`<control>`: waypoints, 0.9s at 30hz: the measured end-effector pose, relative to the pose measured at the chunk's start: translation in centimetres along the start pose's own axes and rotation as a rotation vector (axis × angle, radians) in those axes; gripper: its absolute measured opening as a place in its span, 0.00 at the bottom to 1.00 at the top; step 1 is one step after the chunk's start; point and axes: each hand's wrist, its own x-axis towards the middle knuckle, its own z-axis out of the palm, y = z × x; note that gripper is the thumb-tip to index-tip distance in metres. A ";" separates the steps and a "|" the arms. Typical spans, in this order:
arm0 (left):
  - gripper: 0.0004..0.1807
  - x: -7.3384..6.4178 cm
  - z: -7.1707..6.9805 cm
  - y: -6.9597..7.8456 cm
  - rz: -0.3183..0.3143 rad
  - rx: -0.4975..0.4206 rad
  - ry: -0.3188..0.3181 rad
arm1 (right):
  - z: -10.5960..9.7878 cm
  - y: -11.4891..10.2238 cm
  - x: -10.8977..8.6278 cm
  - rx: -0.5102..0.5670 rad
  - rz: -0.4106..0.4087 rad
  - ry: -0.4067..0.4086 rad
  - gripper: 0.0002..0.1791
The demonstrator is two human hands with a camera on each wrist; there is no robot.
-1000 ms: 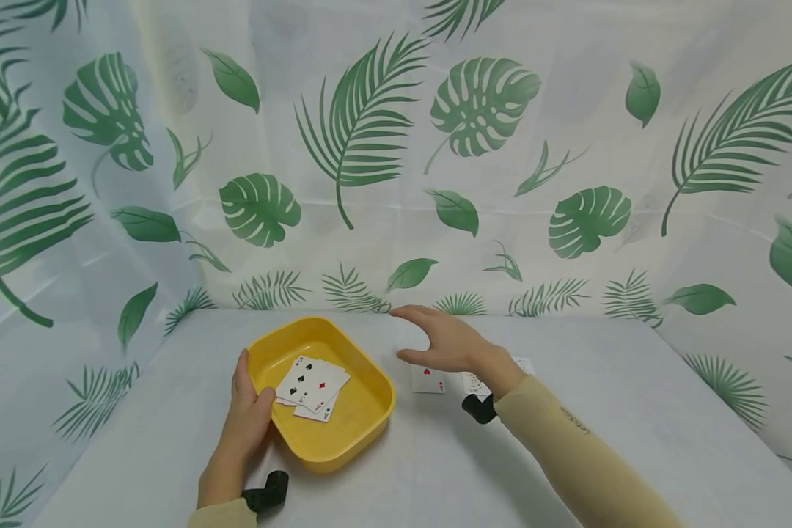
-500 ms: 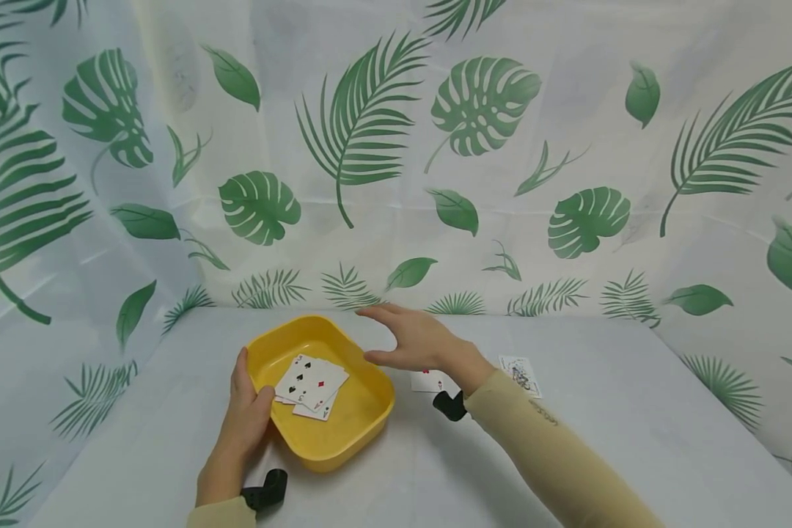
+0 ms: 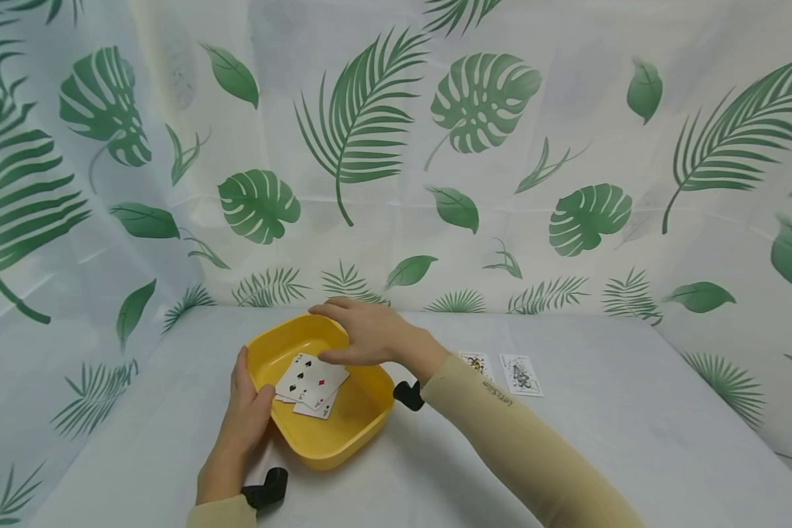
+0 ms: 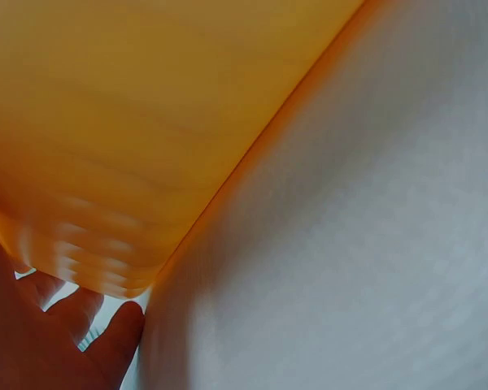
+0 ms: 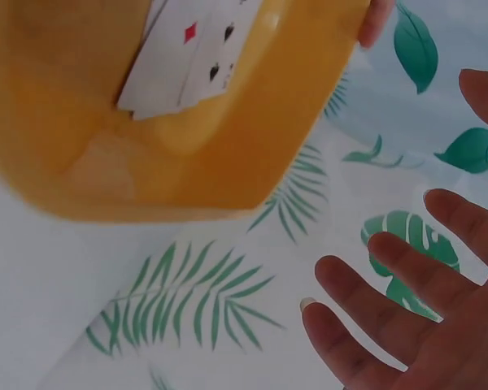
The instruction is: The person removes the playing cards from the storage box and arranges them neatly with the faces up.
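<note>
A yellow plastic tub (image 3: 363,440) with rounded corners stands on the table, left of centre in the head view. Several playing cards (image 3: 310,383) lie overlapped on its floor, a three of spades and aces among them. My left hand (image 3: 246,414) holds the tub at its left corner, fingers along the outer wall and thumb by the rim. Over the tub's far right side hovers my right hand (image 3: 369,331), fingers and thumb spread with nothing between them. In the right wrist view, the spread fingers (image 5: 374,301) appear beside the tub, apart from its wall.
Two joker cards lie on the table right of the tub: a coloured one (image 3: 477,362) partly behind the right sleeve, and a black-and-white one (image 3: 520,375). A leaf-patterned white sheet (image 3: 396,183) rises behind the table and at both sides.
My right hand has moved left from above the table cards to over the tub. The right forearm now covers the ace of hearts and reveals both jokers. The left hand and tub stay put.
</note>
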 end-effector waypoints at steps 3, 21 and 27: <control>0.49 0.1 -0.1 0.0 0.001 0.008 -0.003 | 0.3 -0.7 1.0 -0.011 -0.001 -0.013 0.39; 0.47 0.3 -0.2 -0.4 0.011 0.038 -0.001 | 3.2 -3.5 5.6 -0.124 -0.051 -0.147 0.35; 0.47 0.3 -0.3 -0.3 0.010 0.063 0.000 | 5.2 -3.5 6.5 -0.198 -0.026 -0.234 0.36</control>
